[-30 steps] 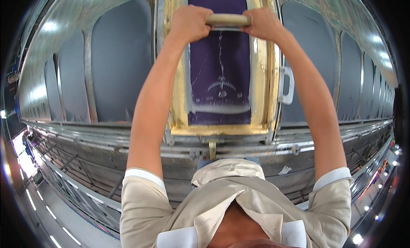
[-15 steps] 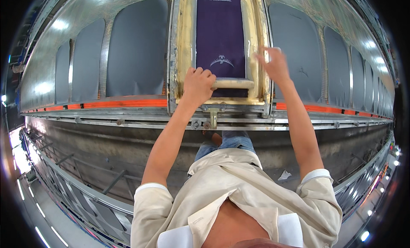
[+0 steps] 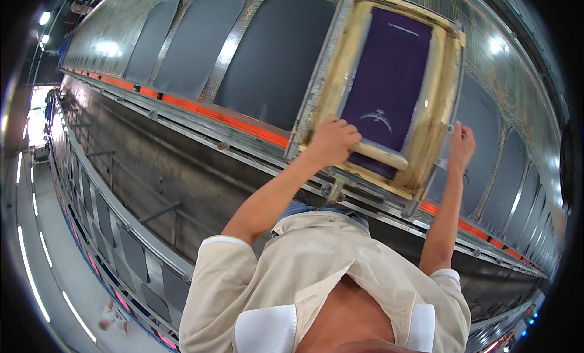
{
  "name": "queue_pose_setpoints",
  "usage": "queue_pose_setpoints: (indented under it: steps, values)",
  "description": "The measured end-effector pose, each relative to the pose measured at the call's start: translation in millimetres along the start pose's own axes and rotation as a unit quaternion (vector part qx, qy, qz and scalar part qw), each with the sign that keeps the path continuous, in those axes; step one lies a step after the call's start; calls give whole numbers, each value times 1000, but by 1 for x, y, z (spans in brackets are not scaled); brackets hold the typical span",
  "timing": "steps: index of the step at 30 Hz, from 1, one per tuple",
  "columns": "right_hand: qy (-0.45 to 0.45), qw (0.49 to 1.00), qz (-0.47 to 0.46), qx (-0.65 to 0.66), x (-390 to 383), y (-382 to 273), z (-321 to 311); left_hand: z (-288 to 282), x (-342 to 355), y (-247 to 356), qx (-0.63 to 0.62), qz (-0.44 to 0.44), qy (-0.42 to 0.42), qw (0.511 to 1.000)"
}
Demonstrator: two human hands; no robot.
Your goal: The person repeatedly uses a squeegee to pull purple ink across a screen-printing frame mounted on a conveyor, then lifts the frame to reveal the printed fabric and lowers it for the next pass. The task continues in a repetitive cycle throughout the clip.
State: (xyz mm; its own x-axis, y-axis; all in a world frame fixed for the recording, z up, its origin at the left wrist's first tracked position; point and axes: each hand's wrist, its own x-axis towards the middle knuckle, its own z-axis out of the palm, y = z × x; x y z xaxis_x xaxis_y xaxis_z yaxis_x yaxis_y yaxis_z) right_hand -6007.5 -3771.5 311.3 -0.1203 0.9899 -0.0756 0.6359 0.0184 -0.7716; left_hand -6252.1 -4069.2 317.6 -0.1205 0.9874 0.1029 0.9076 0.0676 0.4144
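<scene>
A screen printing frame [image 3: 307,100] with a yellowed border and a dark purple mesh [image 3: 389,73] sits over the long table, tilted in the view. A pale crescent-shaped design shows near the mesh's lower end. My left hand [image 3: 333,141] is closed round the left end of a squeegee [image 3: 383,155], a pale bar lying across the lower part of the frame. My right hand [image 3: 460,147] is at the frame's right edge, with its fingers curled against that edge. What lies beneath the frame is hidden.
Dark grey panels with rounded tops [image 3: 274,55] lie in a row along the table on both sides of the frame. An orange strip [image 3: 182,103] and a metal rail [image 3: 201,137] run along the table's near edge. Another rack with grey panels [image 3: 131,255] stands behind me, left.
The view has turned, so the table now slants down to the right. My right hand has come to the frame's right edge. My left hand stays on the squeegee.
</scene>
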Motion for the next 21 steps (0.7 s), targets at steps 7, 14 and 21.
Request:
queue_pose_setpoints:
  steps: [7, 14, 21]
  values:
    - [21, 996, -27, 83, -77, -54, 207, -92, -73, -174, 36, -23, 2, 999]
    - [29, 995, -28, 89, -120, -124, 270, -131, -144, -235, 89, 35, 41, 995]
    - [45, 998, -16, 28, -119, -121, 286, -110, -171, -238, 94, 66, 50, 992]
